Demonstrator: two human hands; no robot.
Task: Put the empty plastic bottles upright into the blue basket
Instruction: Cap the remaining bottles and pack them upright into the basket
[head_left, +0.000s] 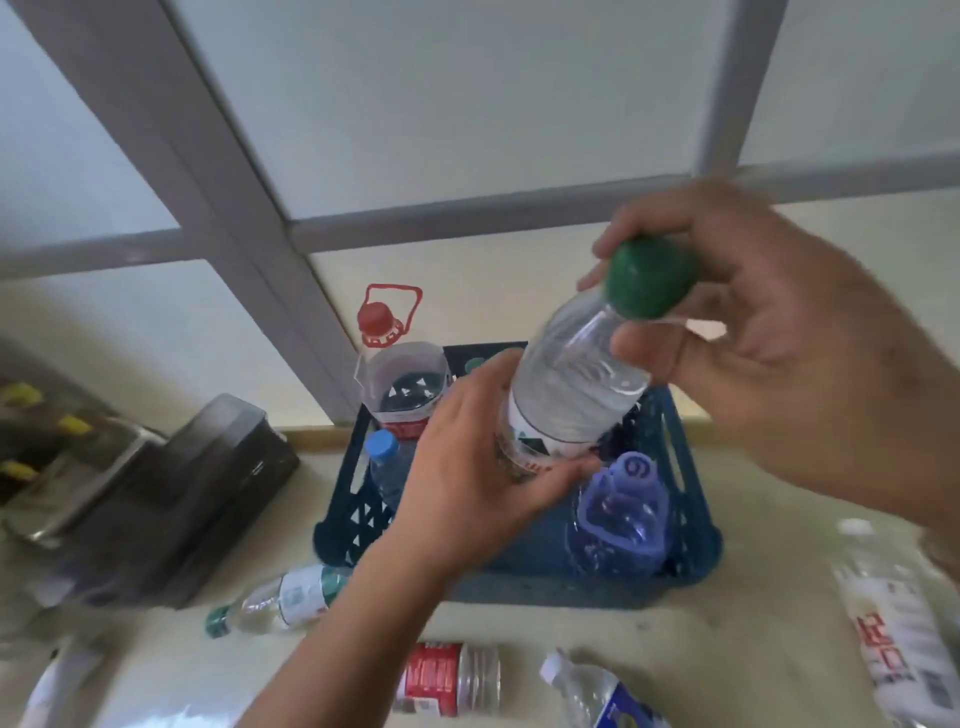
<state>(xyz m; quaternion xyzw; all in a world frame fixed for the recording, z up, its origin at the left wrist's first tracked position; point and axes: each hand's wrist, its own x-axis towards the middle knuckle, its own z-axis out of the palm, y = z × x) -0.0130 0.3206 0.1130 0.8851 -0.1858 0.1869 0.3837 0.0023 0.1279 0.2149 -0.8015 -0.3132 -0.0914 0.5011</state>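
Both hands hold a clear, ribbed plastic bottle (566, 384) tilted above the blue lattice basket (691, 519). The left hand (467, 467) wraps its labelled base; the right hand (769, 332) pinches its round green cap (649, 278).

Two bare forearms enter from the lower edge and the right edge; no sleeve covers either as far as they show; the left hand (467, 467) wears no glove, ring or watch; the right hand (753, 332) is likewise ungloved, its fingers without rings; its wrist at the frame edge is too blurred to tell.
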